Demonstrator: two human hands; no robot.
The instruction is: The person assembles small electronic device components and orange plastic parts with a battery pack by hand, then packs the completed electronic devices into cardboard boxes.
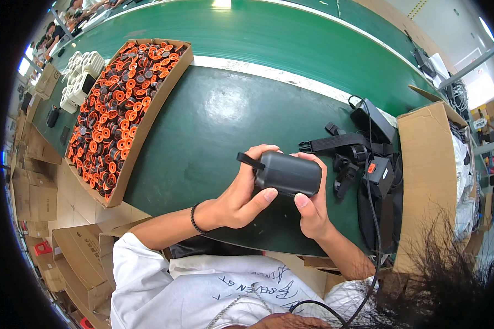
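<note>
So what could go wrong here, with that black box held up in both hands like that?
The black box is held above the green table by the left hand and right hand alone, so a slip might drop it. Its short strap sticks out and could snag. The black cable trails beside the right forearm toward the person's body, so an arm movement might catch it and tug the charger.

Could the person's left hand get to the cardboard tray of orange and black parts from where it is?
Probably yes, but not right away. The left hand grips the black case together with the right hand. Bare green tabletop lies between it and the tray, with nothing in the way.
</note>
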